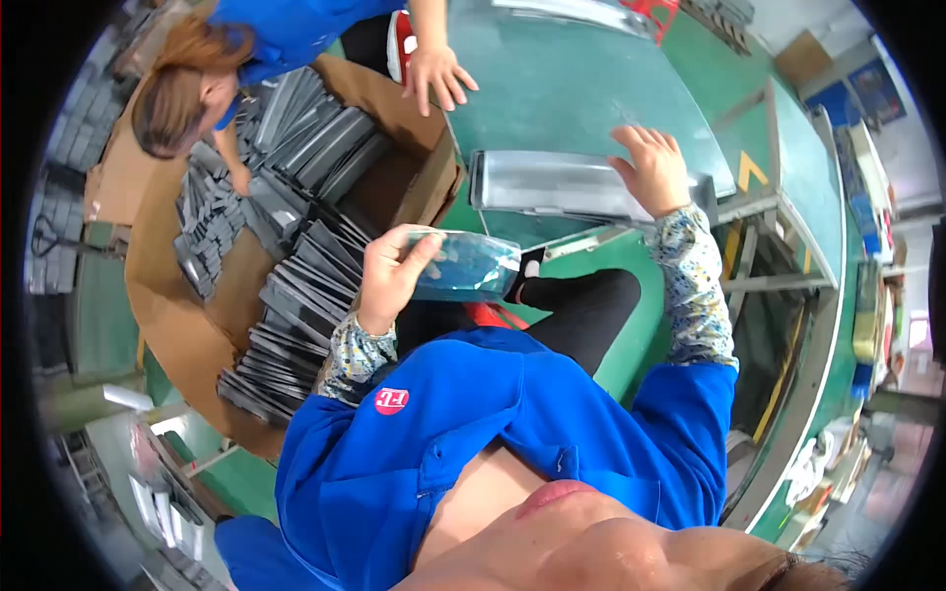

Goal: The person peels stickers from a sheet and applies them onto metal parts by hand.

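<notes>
A large cardboard box (pixel 148 295) takes up the left side, its flaps open; inside, thin grey strips (pixel 291 310) stand on edge in a leaning row, a heap of smaller grey pieces (pixel 205 231) lies along the left wall, and broader grey panels (pixel 335 148) lean together toward the far side. A co-worker's hand (pixel 239 180) reaches in among them, leaving some bare cardboard near the box's right corner. Just right of the row, the left hand (pixel 389 268) pinches a clear, bluish plastic sheet (pixel 465 268) between thumb and fingers, holding it in front of the lap, off the counter. Beyond, the co-worker's other hand (pixel 439 79) rests at the left edge of the green counter (pixel 581 89), which sits close to the box. A long grey tray-shaped part (pixel 552 185) lies along the counter's near edge, with wide open surface behind it. Over its right end, the right hand (pixel 652 172) is open, fingers loosely spread, gripping nothing visible; whether it touches the part cannot be told. Farther right stands a metal-framed table (pixel 808 182), set apart by a gap.
</notes>
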A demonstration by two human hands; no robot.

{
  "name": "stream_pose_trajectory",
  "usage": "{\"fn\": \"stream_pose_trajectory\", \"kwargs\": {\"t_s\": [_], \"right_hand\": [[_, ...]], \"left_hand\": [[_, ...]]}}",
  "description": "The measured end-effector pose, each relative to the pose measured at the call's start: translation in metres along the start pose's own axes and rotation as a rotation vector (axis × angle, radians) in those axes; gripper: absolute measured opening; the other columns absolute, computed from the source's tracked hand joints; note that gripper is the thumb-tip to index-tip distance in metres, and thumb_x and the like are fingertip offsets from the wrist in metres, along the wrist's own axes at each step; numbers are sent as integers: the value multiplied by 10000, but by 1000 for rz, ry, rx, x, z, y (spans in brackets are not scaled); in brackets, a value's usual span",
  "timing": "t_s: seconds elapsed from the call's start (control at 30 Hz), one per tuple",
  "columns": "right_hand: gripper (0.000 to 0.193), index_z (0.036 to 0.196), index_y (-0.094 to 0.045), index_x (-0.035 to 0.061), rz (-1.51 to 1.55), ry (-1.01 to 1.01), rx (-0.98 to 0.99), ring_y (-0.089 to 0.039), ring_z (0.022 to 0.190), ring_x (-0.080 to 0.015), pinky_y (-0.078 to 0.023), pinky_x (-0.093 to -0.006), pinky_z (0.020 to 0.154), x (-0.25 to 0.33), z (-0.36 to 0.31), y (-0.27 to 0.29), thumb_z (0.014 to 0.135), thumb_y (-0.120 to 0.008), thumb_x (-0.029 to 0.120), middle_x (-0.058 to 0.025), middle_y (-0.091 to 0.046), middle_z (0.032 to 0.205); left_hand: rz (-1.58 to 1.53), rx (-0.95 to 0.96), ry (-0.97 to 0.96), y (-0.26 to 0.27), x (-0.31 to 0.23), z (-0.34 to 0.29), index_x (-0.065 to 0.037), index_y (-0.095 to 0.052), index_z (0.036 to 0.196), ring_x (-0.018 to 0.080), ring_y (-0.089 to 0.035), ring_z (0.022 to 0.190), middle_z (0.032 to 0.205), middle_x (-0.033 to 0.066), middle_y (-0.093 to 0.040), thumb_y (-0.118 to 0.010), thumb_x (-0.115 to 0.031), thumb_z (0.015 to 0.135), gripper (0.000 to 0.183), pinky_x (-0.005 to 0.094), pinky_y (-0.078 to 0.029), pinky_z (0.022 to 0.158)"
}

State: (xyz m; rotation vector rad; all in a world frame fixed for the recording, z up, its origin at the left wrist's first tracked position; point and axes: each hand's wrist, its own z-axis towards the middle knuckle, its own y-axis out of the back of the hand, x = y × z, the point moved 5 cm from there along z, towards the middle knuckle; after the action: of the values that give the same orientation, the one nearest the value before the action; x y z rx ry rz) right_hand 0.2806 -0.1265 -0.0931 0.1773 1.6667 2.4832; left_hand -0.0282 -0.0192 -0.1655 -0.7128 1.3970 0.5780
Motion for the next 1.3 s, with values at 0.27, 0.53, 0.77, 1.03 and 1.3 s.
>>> {"fn": "stream_pose_trajectory", "kwargs": {"t_s": [0.27,0.53,0.77,1.03,1.3], "right_hand": [[277,1046,-525,117,226,-8,19,-626,766,-267,-490,-381,676,-23,-7,-20,792,-634,105,-51,-633,763],[224,995,-536,88,410,-37,-187,-650,753,-257,-508,-331,664,-20,-8,7,803,-647,57,-71,-657,814],[278,1059,-480,5,560,42,-588,-650,840,-151,-518,-265,714,15,8,57,834,-642,-17,-76,-653,906],[296,1079,-399,36,1149,93,-749,-517,758,-70,-422,-189,683,70,28,26,858,-557,-83,-22,-524,852],[300,1105,-395,53,1415,-111,-807,-495,745,-63,-420,-197,693,57,28,-3,873,-545,-61,-10,-517,852]], "left_hand": [[-12,20,4,2,23,-2,19,-618,899,74,-573,684,757,24,-633,-590,-153,912,175,224,-464,634],[20,141,-53,13,27,2,7,-623,911,64,-563,729,799,7,-619,-603,-145,908,154,201,-451,686],[-26,311,-515,23,-56,31,-31,-647,915,319,-414,1273,1422,218,-328,-601,-208,889,185,438,-391,1004],[711,271,-1027,27,-188,50,-64,-641,815,319,-476,1194,1403,225,-369,-684,-165,789,113,399,-431,928],[805,395,-1219,-44,-235,96,-23,-605,807,316,-495,1184,1353,248,-441,-684,-154,808,152,370,-391,950]]}}
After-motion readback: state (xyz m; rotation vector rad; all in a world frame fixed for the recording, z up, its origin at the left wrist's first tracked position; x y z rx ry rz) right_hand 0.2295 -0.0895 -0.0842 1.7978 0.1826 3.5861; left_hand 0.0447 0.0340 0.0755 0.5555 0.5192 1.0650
